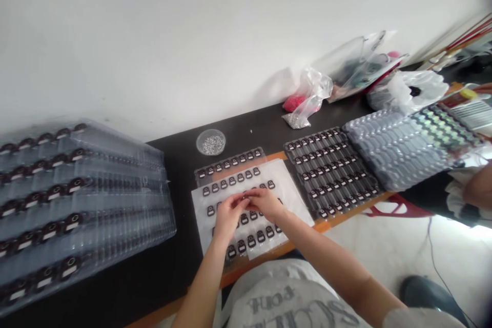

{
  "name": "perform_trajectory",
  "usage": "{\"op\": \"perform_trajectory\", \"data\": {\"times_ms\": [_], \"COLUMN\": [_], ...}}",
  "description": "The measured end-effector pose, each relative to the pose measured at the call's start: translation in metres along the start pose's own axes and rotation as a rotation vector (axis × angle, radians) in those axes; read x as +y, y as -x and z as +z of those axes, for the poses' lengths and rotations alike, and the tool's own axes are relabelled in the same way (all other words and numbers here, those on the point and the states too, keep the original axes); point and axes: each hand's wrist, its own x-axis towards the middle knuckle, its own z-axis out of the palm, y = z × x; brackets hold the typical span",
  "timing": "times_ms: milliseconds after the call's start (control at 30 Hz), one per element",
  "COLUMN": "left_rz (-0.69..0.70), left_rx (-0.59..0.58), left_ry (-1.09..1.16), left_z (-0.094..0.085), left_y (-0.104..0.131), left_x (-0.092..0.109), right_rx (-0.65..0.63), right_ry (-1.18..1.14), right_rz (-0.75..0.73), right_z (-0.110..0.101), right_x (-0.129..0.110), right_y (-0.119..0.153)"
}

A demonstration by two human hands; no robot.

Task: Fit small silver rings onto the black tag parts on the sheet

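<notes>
My left hand [229, 213] and my right hand [268, 204] meet fingertip to fingertip above a white sheet [294, 189]. Both are pinched together, and whatever small thing lies between the fingers is too small to make out. Rows of small black parts with pale labels [251, 241] lie on the sheet around and below my hands. Just behind the sheet, a clear plastic tray [200, 181] shows another row of the same black parts.
Tall stacked clear trays [126, 189] with black parts stand at left. A round dish [211, 142] holds tiny metal pieces. At right are a filled tray [332, 171], more clear trays [392, 148] and plastic bags [311, 92]. Another person's arm [478, 189] is at the far right.
</notes>
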Motion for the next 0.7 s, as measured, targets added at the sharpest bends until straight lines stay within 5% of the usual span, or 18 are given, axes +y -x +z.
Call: {"op": "perform_trajectory", "data": {"times_ms": [267,700], "left_rz": [-0.203,-0.263], "left_rx": [-0.129,-0.215], "left_ry": [0.444,0.781], "left_z": [-0.005,0.007], "left_y": [-0.004,-0.003], "left_x": [-0.005,-0.022], "right_rx": [0.020,0.071], "right_ry": [0.006,0.207], "right_rz": [0.019,-0.082], "right_z": [0.000,-0.008], "right_x": [-0.005,-0.005], "right_y": [0.001,0.003]}}
